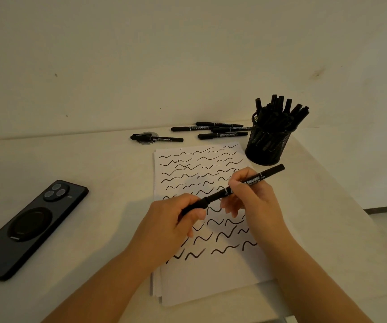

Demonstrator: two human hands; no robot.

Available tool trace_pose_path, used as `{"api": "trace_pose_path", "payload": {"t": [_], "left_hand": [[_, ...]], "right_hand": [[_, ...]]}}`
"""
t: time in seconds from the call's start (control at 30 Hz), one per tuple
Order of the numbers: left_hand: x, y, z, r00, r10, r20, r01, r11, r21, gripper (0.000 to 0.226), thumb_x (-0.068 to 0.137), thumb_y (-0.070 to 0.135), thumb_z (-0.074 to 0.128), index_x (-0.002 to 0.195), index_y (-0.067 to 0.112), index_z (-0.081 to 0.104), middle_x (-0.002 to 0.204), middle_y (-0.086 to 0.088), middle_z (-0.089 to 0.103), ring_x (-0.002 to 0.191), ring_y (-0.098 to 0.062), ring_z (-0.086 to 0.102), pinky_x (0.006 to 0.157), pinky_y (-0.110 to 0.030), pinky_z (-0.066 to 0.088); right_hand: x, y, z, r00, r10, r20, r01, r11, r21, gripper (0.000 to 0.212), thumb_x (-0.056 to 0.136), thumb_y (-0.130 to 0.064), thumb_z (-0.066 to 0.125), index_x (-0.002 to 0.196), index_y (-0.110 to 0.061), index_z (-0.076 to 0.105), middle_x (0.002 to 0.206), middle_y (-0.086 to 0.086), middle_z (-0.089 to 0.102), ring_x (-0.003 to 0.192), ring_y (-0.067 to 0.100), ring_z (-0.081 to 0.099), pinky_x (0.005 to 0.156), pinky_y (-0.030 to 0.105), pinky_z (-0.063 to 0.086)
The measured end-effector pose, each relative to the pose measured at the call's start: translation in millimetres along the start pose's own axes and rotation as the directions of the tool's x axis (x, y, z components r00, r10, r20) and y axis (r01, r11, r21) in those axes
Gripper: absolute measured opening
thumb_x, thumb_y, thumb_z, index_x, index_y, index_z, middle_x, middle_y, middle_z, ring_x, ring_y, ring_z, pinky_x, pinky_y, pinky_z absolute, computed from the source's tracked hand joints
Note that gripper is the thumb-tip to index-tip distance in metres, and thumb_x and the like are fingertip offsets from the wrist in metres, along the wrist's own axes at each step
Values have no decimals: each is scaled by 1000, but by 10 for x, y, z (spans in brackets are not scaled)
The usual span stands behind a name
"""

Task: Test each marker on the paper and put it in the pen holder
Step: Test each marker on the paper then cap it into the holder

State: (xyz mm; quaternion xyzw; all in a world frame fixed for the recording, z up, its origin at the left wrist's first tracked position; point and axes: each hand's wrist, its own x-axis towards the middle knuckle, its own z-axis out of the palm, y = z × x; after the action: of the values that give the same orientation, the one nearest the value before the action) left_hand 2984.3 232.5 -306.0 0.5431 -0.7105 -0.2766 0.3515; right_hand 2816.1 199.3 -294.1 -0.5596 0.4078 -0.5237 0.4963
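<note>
Head view: both hands grip one black twin marker (232,188) above the paper (211,283), left hand (173,220) on its cap, right hand (253,197) on its barrel. A sudden cap release may streak ink or knock the crowded pen holder (269,148).

A black marker (232,188) lies tilted above squiggle-covered paper (211,276), near the marker-filled mesh pen holder (268,148).
</note>
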Motion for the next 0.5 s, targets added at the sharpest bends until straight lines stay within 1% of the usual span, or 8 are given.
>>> {"api": "trace_pose_path", "payload": {"t": [0.07, 0.1, 0.17, 0.2, 0.23, 0.33, 0.4, 0.5], "left_hand": [[1, 11, -8, 1000, 21, -3, -21, 1000, 0, 12, 89, 35, 50, 81, 42, 56, 61, 24, 60, 49, -1, 54, 45, -9, 38], [1, 17, -10, 999, 33, -8, -33, 999, -1, 12, 89, 42, 46, 81, 41, 55, 60, 21, 59, 49, -3, 53, 45, -12, 39], [-2, 12, -14, 997, 62, -40, -62, 998, -4, 25, 84, 55, 38, 82, 38, 56, 57, 16, 54, 47, -7, 48, 44, -16, 36], [-1, 4, -16, 996, 71, -62, -71, 997, -7, 31, 85, 57, 36, 81, 34, 57, 54, 15, 52, 45, -7, 44, 43, -17, 34], [0, 3, -20, 994, 73, -81, -74, 997, -15, 33, 86, 56, 37, 79, 31, 57, 51, 14, 50, 44, -7, 41, 43, -16, 31], [-1, 10, -33, 992, 66, -103, -73, 995, -61, 25, 86, 45, 41, 73, 28, 55, 45, 13, 43, 40, -7, 35, 42, -12, 26], [-8, 29, -35, 993, 59, -106, -68, 994, -84, 22, 86, 41, 42, 71, 30, 53, 43, 12, 41, 39, -6, 33, 41, -10, 25], [-17, 50, -29, 993, 45, -108, -57, 992, -112, 22, 86, 39, 41, 69, 31, 52, 44, 12, 42, 39, -6, 34, 42, -10, 26]], "right_hand": [[-5, 8, 18, 999, 6, 54, -4, 999, -38, 18, 90, -6, 50, 75, -15, 53, 54, 4, 65, 47, 14, 56, 45, 24, 44], [-8, 11, 24, 996, 12, 84, -9, 999, -41, 17, 90, -7, 51, 75, -15, 53, 56, 4, 65, 48, 14, 57, 46, 24, 44], [-9, 12, 34, 990, 26, 141, -23, 999, -25, 16, 90, -8, 53, 75, -16, 55, 57, 4, 66, 49, 13, 57, 46, 22, 45], [-7, 12, 37, 986, 29, 163, -27, 999, -17, 15, 89, -8, 54, 75, -16, 55, 58, 4, 66, 50, 13, 57, 46, 22, 45], [-6, 14, 39, 983, 28, 181, -26, 1000, -12, 14, 88, -8, 56, 76, -15, 56, 58, 4, 66, 50, 12, 57, 46, 22, 45], [-10, 9, 46, 976, 7, 217, -9, 1000, 8, 7, 82, -16, 61, 76, -12, 58, 59, 3, 65, 51, 12, 57, 46, 23, 46], [-18, 9, 50, 974, -9, 226, 1, 999, 35, 12, 75, -25, 62, 76, -13, 59, 58, 3, 64, 51, 12, 56, 46, 23, 46], [-34, 18, 59, 972, -25, 233, 7, 997, 80, 14, 72, -25, 62, 75, -12, 57, 55, 3, 60, 47, 14, 52, 44, 23, 44]]}}
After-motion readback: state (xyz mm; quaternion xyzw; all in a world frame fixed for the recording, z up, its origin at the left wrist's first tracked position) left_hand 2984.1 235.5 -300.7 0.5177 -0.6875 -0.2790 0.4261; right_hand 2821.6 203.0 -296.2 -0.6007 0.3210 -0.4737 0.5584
